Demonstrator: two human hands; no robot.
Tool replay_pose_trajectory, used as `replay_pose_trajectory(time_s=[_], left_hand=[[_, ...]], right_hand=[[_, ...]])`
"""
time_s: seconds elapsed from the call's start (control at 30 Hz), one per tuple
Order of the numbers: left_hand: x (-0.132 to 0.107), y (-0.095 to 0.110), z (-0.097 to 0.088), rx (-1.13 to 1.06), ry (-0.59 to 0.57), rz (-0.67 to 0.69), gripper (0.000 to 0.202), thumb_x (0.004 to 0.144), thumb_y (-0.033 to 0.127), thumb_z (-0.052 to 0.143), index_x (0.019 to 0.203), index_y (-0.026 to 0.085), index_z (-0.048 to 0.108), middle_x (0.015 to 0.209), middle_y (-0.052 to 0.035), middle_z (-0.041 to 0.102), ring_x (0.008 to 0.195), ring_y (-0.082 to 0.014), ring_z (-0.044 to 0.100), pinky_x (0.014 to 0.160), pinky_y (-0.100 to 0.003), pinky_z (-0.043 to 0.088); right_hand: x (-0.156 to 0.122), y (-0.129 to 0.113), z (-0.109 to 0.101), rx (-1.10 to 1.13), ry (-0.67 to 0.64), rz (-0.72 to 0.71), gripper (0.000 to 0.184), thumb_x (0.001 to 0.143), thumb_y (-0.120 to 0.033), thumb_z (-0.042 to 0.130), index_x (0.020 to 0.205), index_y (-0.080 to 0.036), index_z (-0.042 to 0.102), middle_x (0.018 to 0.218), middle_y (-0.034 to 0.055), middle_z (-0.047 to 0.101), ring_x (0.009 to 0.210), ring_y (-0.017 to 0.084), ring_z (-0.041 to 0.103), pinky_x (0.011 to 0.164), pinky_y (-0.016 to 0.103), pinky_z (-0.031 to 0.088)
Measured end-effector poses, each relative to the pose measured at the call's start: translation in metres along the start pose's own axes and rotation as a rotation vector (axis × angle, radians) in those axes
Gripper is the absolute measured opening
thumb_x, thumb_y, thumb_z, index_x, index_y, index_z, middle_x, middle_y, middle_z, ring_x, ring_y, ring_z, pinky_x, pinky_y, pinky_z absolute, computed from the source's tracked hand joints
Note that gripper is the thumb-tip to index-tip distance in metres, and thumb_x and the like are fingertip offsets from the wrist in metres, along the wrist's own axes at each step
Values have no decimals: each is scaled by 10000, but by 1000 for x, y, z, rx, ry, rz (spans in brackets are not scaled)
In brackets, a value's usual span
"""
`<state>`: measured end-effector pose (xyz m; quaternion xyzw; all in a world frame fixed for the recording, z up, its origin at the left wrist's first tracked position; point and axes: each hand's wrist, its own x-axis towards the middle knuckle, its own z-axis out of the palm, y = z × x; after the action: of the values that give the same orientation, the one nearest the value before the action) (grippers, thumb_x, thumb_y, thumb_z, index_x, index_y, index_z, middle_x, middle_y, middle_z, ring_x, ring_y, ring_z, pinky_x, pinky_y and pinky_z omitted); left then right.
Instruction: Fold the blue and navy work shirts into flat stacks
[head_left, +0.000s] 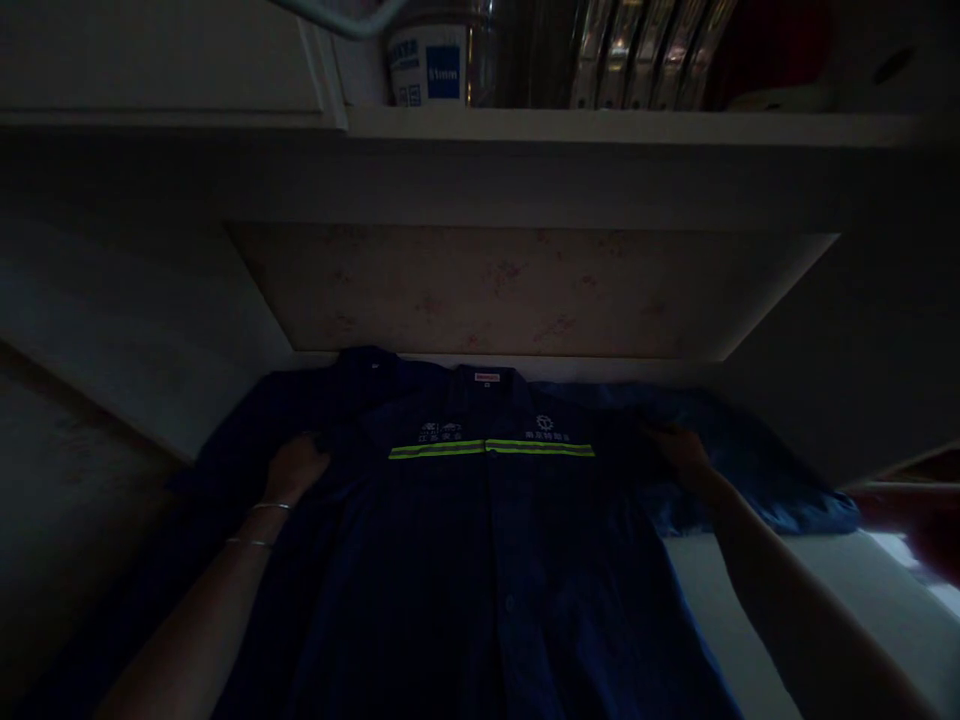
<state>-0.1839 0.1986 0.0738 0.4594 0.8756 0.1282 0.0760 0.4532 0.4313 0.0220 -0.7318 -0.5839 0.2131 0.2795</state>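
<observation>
A navy work shirt [450, 540] lies spread face up, with its collar at the far side. Across its chest runs a yellow-green reflective stripe, with white lettering and logos above it. My left hand [298, 466] is closed on the shirt's sleeve at the left. At the opposite side, my right hand [679, 446] grips the other sleeve; its fingertips are dim against the dark cloth. Beneath and beside the left sleeve lies another dark blue garment [255, 420]. A folded blue garment [757, 470], lighter in tone, is behind my right hand.
A shelf [600, 125] overhangs the surface, holding a white-labelled container [427, 68] and several upright cases [649, 55]. Side panels and a floral-patterned back wall [487, 290] enclose the space. The pale surface [735, 590] shows at the right. Light is very dim.
</observation>
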Motion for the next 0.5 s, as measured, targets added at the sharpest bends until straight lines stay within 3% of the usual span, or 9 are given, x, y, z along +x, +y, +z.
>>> replay_pose_trajectory(time_s=[0.1, 0.17, 0.23, 0.3, 0.4, 0.5], left_hand=[[-17, 34, -7, -24, 124, 88, 468, 901, 259, 427, 1296, 87, 610, 1314, -249, 620, 1218, -390, 600, 1031, -518, 458], [-32, 64, -2, -53, 163, 179, 486, 938, 292, 419, 1372, 117, 547, 1358, -211, 599, 1252, -346, 583, 1080, -489, 433], [-51, 94, 8, -133, 117, 323, 555, 932, 366, 507, 1446, 161, 470, 1417, -158, 577, 1276, -289, 574, 1103, -419, 433], [-77, 116, 16, -335, -6, 460, 677, 895, 449, 600, 1491, 194, 405, 1468, -131, 544, 1268, -255, 586, 1078, -379, 470], [-123, 124, 15, -701, -176, 443, 614, 894, 519, 599, 1419, 223, 484, 1426, -117, 583, 1189, -233, 641, 1003, -365, 529], [-173, 91, 12, -768, -244, 208, 454, 883, 576, 575, 1182, 243, 645, 1191, -79, 718, 1045, -225, 700, 923, -339, 562]], right_hand=[[-15, -32, -1, -105, 50, -103, 542, 831, -538, 634, 1174, -123, 704, 1144, 190, 718, 1071, 360, 663, 911, 453, 505], [-38, -62, 4, -115, 33, -196, 557, 830, -551, 636, 1220, -157, 680, 1149, 157, 722, 1076, 350, 664, 923, 441, 505], [-70, -92, 13, -48, -127, -291, 565, 807, -551, 663, 1249, -200, 658, 1116, 110, 737, 977, 313, 697, 868, 409, 534], [-104, -112, 18, 94, -345, -365, 573, 816, -572, 650, 1270, -222, 640, 1063, 80, 748, 864, 270, 713, 791, 379, 558], [-152, -109, 10, 352, -540, -310, 578, 857, -637, 591, 1246, -212, 644, 1043, 89, 745, 913, 264, 709, 773, 368, 578], [-204, -63, -21, 476, -842, -83, 583, 841, -676, 624, 1183, -206, 677, 1079, 102, 731, 1016, 285, 686, 772, 368, 596]])
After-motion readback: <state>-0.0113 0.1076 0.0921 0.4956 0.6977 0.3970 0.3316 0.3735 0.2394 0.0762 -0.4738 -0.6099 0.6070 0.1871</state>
